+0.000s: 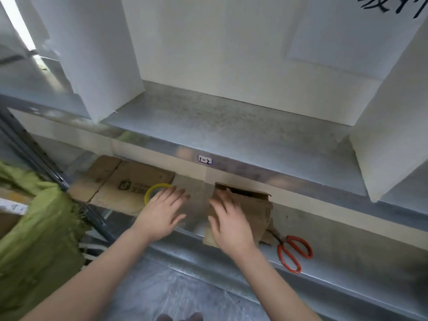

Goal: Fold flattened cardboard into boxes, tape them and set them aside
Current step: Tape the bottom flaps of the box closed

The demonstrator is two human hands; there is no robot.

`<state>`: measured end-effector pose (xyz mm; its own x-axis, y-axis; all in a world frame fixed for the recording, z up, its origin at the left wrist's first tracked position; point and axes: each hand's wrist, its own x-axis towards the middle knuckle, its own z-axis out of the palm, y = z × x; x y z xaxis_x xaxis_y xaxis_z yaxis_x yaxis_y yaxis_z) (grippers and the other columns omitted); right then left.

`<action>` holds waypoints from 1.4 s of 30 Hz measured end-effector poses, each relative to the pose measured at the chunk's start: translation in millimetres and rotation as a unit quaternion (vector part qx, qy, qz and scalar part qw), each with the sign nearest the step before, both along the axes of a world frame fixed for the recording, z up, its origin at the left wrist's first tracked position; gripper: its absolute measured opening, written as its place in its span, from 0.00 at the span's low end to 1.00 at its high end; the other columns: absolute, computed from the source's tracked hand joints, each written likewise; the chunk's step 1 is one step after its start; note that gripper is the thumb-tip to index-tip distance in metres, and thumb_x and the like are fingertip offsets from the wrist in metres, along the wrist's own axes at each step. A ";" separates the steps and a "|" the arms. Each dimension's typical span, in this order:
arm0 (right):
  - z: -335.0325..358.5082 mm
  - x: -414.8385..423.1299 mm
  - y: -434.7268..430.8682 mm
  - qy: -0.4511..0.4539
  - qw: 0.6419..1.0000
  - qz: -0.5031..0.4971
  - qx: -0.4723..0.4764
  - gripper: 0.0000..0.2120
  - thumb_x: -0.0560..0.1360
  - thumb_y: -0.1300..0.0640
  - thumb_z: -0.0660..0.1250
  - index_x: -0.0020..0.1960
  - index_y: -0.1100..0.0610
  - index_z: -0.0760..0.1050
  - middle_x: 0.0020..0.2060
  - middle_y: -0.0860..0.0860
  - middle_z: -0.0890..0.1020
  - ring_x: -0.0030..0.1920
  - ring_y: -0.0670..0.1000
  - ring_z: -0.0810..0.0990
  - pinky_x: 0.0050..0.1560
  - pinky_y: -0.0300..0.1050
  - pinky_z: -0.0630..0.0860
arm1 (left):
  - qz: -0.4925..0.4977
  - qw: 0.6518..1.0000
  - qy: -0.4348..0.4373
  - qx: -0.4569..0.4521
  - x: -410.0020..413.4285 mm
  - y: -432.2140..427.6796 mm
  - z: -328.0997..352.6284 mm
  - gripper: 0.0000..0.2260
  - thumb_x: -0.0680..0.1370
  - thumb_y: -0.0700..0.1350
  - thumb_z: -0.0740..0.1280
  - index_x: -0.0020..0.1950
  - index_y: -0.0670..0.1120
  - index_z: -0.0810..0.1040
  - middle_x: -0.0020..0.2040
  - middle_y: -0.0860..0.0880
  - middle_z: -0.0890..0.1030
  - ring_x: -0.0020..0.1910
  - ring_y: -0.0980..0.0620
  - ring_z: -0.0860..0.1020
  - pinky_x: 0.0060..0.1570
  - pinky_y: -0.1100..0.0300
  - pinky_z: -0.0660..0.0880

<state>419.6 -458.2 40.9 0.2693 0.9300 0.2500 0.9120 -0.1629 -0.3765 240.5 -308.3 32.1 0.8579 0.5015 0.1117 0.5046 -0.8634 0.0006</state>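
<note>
— Fingers of the right hand (225, 198), how do they lie?

— Straight and slightly spread, laid flat on a brown cardboard box (257, 209). Nothing curls round it. The right hand (231, 224) is palm down, its thumb pointing toward the other hand.

— And the left fingers (179, 193)?

— Also straight and fanned, holding nothing. The left hand (163, 213) is palm down over the bare metal of the lower shelf (335, 239); whether it touches the metal I cannot tell.

— Arms?

— Both forearms are bare and reach forward and inward from the lower corners, so the hands sit side by side, near each other but apart.

— Where is the box?

— On the lower shelf, near its front lip, half opened and creased, with a dark gap at its far end. Orange-handled scissors (283, 243) lie just right of it, their blades meeting its near corner.

— Other cardboard?

— Flattened cardboard (129, 181) with a printed logo lies to the left on the same shelf. A yellow tape roll (148, 195) rests on it, partly hidden behind the left hand.

— Around that?

— An upper shelf (231, 126) with a small "1-2" label (205, 160) on its front edge carries large white boxes (208, 42). Green cloth (39, 228) hangs at the far left.
</note>
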 end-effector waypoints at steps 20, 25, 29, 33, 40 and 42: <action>-92.9 -78.3 94.3 0.080 0.960 -0.092 -0.251 0.24 0.80 0.49 0.61 0.75 0.47 0.61 0.74 0.50 0.64 0.76 0.54 0.55 0.74 0.50 0.58 | -0.064 0.987 0.077 -0.122 -54.4 94.9 -66.7 0.29 0.70 0.48 0.63 0.73 0.54 0.66 0.70 0.51 0.69 0.73 0.47 0.62 0.73 0.52 0.48; -99.7 -80.3 104.4 0.076 0.951 -0.099 -0.284 0.19 0.79 0.51 0.62 0.69 0.46 0.67 0.68 0.48 0.70 0.71 0.53 0.63 0.68 0.49 0.65 | -0.070 0.985 0.072 -0.139 -51.8 107.1 -76.0 0.25 0.73 0.51 0.66 0.71 0.56 0.67 0.62 0.51 0.75 0.66 0.48 0.69 0.72 0.53 0.53; -98.6 -76.8 109.4 0.085 0.947 -0.124 -0.284 0.07 0.78 0.53 0.62 0.55 0.49 0.76 0.57 0.49 0.74 0.63 0.54 0.69 0.57 0.47 0.68 | -0.086 0.985 0.051 -0.141 -56.0 114.7 -86.3 0.25 0.73 0.51 0.68 0.69 0.58 0.68 0.56 0.53 0.77 0.62 0.49 0.71 0.71 0.53 0.55; -97.3 -77.3 109.8 0.110 0.948 -0.137 -0.265 0.04 0.78 0.55 0.62 0.49 0.50 0.76 0.51 0.49 0.77 0.58 0.53 0.71 0.52 0.47 0.70 | -0.108 0.983 0.028 -0.147 -58.5 120.5 -95.4 0.26 0.69 0.46 0.73 0.65 0.58 0.72 0.48 0.53 0.79 0.51 0.48 0.77 0.64 0.48 0.70; -47.2 -76.2 105.0 0.163 0.948 -0.194 -0.190 0.06 0.79 0.55 0.60 0.53 0.53 0.74 0.46 0.52 0.82 0.47 0.56 0.80 0.46 0.49 0.76 | -0.078 0.960 -0.042 -0.265 -51.1 123.1 -52.9 0.23 0.76 0.53 0.59 0.72 0.53 0.69 0.68 0.49 0.72 0.68 0.48 0.67 0.67 0.59 0.59; -29.1 -67.8 99.1 0.156 0.937 -0.219 -0.223 0.11 0.78 0.58 0.60 0.58 0.52 0.77 0.52 0.52 0.82 0.53 0.56 0.80 0.52 0.45 0.76 | -0.107 0.957 -0.034 -0.267 -48.4 119.9 -29.8 0.26 0.74 0.58 0.52 0.71 0.54 0.69 0.66 0.49 0.73 0.66 0.47 0.67 0.67 0.57 0.59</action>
<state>351.8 -359.0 11.9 0.6447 0.7064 -0.2923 0.5772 -0.7005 -0.4196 192.1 -188.4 2.3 0.9473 0.3160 -0.0517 0.2989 -0.8149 0.4966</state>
